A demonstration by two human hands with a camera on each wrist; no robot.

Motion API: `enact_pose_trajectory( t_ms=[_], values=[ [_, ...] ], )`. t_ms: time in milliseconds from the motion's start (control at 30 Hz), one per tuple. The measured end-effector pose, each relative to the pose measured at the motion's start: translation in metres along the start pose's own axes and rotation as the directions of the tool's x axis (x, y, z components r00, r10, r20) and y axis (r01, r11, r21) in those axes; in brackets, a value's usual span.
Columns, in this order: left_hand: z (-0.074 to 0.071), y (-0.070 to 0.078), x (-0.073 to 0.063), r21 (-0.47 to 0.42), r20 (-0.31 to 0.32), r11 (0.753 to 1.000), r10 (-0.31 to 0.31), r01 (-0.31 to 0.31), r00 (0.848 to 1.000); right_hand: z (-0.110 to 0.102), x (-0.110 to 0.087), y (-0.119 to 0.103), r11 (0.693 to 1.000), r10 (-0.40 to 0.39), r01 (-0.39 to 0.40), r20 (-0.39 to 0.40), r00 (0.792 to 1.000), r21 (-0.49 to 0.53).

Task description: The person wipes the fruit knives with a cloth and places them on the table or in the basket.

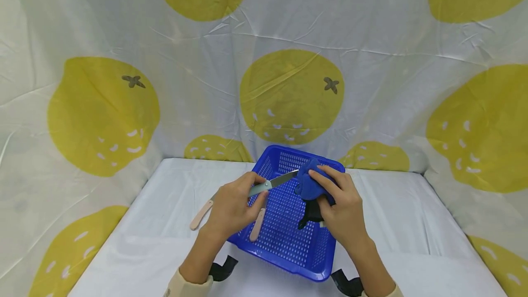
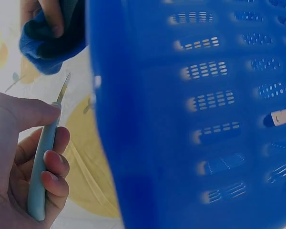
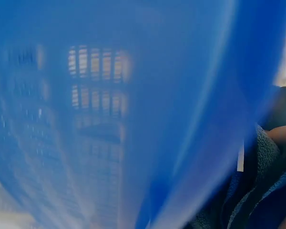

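My left hand grips a folding-style knife by its pale green handle, thumb along the top. The knife's blade points right, its tip close to a blue cloth. That cloth, with a black part and a small white tag hanging below, is held bunched in my right hand. Both hands are over a blue perforated basket. A pink-handled knife lies in the basket on its left side. In the right wrist view, basket wall hides most of the cloth.
Another pink-handled knife lies on the white-covered table left of the basket, its blade partly behind my left hand. Behind the table hangs a white curtain with yellow lemon prints. Black straps show at both wrists.
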State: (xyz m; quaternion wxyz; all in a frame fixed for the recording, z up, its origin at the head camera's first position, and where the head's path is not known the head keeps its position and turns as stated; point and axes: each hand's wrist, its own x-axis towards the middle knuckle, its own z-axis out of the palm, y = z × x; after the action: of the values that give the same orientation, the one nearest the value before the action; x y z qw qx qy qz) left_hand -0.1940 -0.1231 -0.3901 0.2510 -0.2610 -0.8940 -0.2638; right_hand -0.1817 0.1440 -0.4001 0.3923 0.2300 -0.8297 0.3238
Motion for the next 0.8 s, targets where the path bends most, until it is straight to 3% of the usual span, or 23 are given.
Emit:
enact_pose_trajectory(
  t_ms=[433, 567, 800],
  values=[
    [0.008, 0.004, 0.001, 0.024, -0.021, 0.990, 0.137, -0.137, 0.990, 0.021, -0.007, -0.031, 0.992, -0.121, 0.112, 0.145, 0.982, 0.064],
    [0.007, 0.004, 0.001, 0.053, -0.008, 0.987, 0.152, -0.151, 0.988, 0.025, -0.008, -0.032, 0.993, -0.118, 0.111, 0.185, 0.976, 0.046],
    [0.006, 0.004, 0.000, 0.053, -0.024, 0.984, 0.173, -0.172, 0.985, 0.023, -0.007, -0.032, 0.995, -0.097, 0.096, 0.171, 0.981, 0.010]
  ],
)
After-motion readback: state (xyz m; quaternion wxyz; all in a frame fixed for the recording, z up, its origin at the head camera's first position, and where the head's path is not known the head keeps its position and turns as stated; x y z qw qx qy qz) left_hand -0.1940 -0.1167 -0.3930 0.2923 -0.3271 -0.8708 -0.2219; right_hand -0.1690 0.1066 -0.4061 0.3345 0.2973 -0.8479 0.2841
